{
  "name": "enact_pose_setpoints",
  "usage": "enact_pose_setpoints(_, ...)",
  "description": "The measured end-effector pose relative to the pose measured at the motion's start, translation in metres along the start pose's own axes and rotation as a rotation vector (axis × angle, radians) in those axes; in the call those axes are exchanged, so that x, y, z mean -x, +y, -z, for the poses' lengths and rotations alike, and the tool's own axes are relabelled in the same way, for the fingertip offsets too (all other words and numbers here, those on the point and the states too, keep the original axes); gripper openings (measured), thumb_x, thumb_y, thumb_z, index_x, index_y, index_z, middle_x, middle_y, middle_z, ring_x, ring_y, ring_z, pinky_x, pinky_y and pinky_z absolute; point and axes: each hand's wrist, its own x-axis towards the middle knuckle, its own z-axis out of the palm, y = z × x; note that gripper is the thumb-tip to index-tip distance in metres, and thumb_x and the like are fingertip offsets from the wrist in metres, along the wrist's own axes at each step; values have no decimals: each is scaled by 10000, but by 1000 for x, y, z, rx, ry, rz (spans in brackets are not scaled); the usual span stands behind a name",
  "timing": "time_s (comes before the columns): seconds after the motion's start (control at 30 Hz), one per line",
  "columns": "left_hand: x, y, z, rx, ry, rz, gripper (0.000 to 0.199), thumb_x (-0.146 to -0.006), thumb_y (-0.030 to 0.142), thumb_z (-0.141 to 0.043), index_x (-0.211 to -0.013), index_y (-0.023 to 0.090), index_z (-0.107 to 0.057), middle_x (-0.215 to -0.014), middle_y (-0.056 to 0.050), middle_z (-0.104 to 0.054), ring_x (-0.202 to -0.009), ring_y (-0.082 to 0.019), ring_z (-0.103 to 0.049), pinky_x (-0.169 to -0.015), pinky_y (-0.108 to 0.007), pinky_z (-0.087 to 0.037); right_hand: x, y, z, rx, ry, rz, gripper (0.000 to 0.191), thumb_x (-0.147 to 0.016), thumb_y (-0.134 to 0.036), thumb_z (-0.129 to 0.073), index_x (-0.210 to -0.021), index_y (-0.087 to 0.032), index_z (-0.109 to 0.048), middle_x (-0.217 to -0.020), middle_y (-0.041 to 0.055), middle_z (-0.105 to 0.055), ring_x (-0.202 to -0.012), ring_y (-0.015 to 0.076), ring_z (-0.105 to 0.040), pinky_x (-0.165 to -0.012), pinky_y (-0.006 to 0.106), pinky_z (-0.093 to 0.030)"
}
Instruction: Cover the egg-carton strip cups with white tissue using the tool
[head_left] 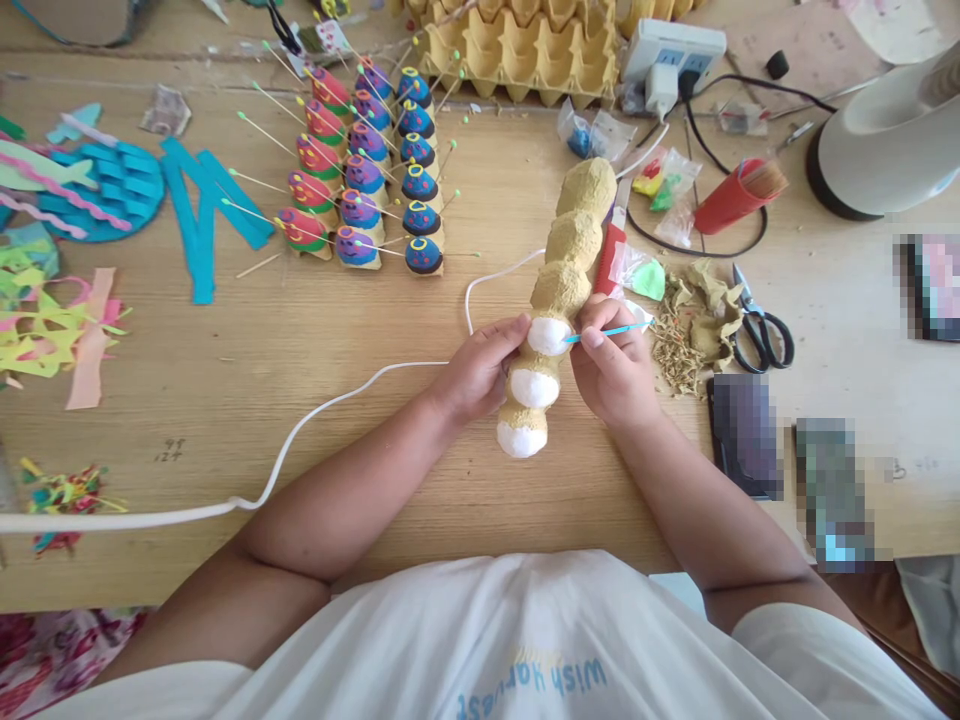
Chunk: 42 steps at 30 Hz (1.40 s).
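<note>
A tan egg-carton strip [574, 238] with several bumps runs slantwise at the centre. Its three bumps nearest my body carry white caps [534, 387]. My left hand [487, 365] grips the strip from its left side, thumb beside the third white cap. On the other side, my right hand [616, 365] is closed around a thin blue tool [619, 330], whose tip touches the right edge of that white cap. Some of the fingers of both hands are hidden behind the strip or the palms.
Rows of painted red, purple and blue bumps [364, 175] with pins stand upper left. Scissors [761, 330], a red cup [731, 197], scraps and phones lie right. A white cable [322, 405] crosses the left. Egg trays [517, 50] sit at the back.
</note>
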Motion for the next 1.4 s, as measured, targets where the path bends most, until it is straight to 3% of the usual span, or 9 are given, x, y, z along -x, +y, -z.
enact_pose_setpoints(0.27,0,1,-2,27,54,60,340,-1061,464,-806,-888,175,-762,-763,-33,-731,-631,-160,-650,-603,-270,-489,1,0,1,12,-6,6,560,-796,-653,-998,-763,-266,-594,-823,-25,-419,-770,176,-426,-741,369,-393)
enact_pose_setpoints(0.57,-2,0,3,33,35,64,317,-1050,491,-799,-909,212,-747,-740,-30,-719,-624,-181,-653,-589,-287,-475,1,0,1,21,-7,6,546,-796,-648,-996,-764,-271,-602,-823,-22,-433,-781,182,-425,-753,366,-385)
enact_pose_setpoints(1.27,0,0,-1,34,60,45,333,-1071,453,-797,-895,171,-773,-770,-28,-728,-651,-157,-657,-625,-277,-491,1,2,1,-1,-13,16,470,-830,-577,-997,-773,-264,-651,-831,-27,-443,-770,165,-421,-750,348,-354)
enact_pose_setpoints(1.4,-1,0,-1,13,18,13,354,-1060,462,-814,-877,160,-793,-761,-31,-731,-651,-149,-636,-618,-268,-483,1,2,2,-9,-16,6,489,-812,-593,-1003,-763,-263,-645,-834,-25,-438,-776,168,-421,-752,350,-358)
